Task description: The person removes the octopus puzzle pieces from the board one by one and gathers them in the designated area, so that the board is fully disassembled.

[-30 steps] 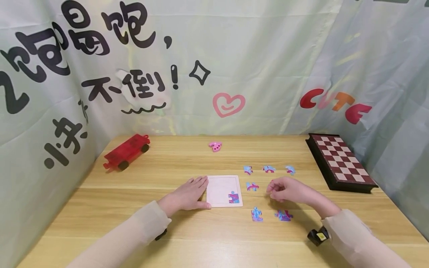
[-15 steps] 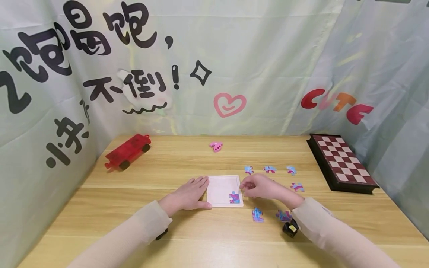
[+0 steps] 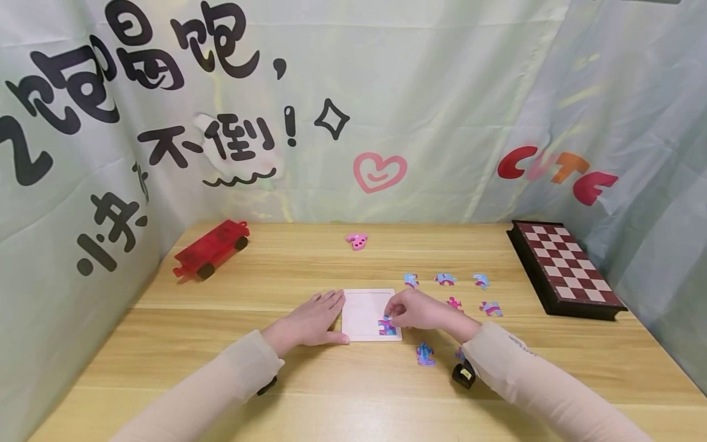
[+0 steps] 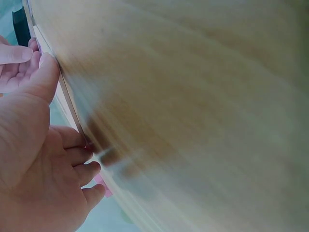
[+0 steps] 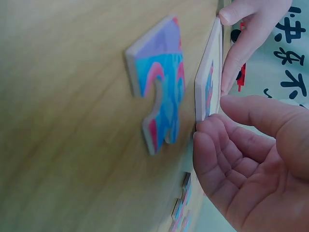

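Observation:
In the head view my left hand [image 3: 306,322] lies with fingers spread against the left side of a white square puzzle tray [image 3: 359,336]. Its thumb is at the tray's near left corner. A blue, purple and pink puzzle piece [image 3: 388,328] sits in the tray's near right corner. Over the tray's right rim my right hand [image 3: 420,310] reaches in with curled fingers, its fingertips right at that piece's upper edge. I cannot tell whether the thumb and fingers pinch a piece. In the right wrist view a loose puzzle piece [image 5: 166,79] appears close by on the table.
Several loose pieces lie right of the tray, among them a blue one [image 3: 482,281], a pink one [image 3: 454,302] and one nearer the front [image 3: 424,354]. A red toy wagon [image 3: 212,250] stands back left, a pink toy [image 3: 357,241] behind, a chessboard box [image 3: 566,270] far right.
My right hand has moved left from among the loose pieces to the tray's right side, uncovering the pink piece and another beside it. My left hand has stayed in place.

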A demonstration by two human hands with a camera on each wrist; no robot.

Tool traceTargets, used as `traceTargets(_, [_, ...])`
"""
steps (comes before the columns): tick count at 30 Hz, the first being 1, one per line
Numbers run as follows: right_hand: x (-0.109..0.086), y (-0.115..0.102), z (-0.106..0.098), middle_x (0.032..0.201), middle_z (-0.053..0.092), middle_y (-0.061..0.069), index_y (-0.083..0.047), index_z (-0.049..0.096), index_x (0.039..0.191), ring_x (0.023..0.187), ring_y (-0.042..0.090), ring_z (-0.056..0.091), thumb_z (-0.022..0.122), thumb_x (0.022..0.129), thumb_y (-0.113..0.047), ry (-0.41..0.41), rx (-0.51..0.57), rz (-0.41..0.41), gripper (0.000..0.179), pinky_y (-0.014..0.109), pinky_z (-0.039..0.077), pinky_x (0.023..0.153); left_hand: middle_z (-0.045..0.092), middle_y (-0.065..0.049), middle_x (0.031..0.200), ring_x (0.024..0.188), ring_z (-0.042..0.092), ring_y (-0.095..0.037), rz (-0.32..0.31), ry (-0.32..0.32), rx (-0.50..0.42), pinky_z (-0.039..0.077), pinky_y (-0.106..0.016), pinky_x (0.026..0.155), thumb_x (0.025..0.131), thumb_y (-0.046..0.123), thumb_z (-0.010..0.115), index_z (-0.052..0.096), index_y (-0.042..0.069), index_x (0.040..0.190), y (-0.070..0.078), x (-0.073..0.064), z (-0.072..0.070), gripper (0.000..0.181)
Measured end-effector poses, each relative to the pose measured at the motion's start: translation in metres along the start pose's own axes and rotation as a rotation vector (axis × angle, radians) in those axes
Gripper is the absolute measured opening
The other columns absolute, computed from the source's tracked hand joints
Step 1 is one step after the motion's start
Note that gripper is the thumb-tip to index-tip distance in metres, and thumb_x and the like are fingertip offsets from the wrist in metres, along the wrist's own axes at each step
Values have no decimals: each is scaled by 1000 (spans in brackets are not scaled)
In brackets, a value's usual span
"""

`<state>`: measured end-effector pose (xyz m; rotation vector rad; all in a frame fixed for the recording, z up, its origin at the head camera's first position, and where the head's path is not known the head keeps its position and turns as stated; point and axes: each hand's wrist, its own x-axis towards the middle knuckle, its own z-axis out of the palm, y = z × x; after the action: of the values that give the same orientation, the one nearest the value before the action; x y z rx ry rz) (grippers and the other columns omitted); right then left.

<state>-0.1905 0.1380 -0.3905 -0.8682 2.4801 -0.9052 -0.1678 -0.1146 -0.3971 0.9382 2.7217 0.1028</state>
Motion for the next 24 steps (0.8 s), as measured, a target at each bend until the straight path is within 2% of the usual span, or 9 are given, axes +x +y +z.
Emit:
traceTargets(10, [-1, -3, -4, 69, 54, -3, -5, 63, 83, 61, 10, 48, 65, 82, 0, 46, -14, -16, 5, 22, 43, 52, 18, -18, 149, 136, 16, -30, 15, 4, 0, 15, -45, 108, 87, 55, 51, 24, -6, 142, -1, 0, 0, 86])
traceTargets(16, [-4, -5, -5, 67, 53, -3, -3, 63, 86, 56, 9, 46, 63, 83, 1, 51, 7, -30, 5, 22, 42, 49, 18, -17, 149, 136, 16, -28, 6, 2, 12, 15, -44, 109, 87, 57, 49, 24, -5, 143, -1, 0, 0, 86])
traceTargets(24, [-8, -5, -1, 60, 50, -2, -7, 64, 88, 48, 9, 39, 63, 85, -1, 82, 85, 11, 8, 21, 34, 44, 18, -17, 149, 136, 16, -28, 5, 2, 11, 15, -44, 109, 87, 56, 50, 25, -5, 142, -1, 0, 0, 86])
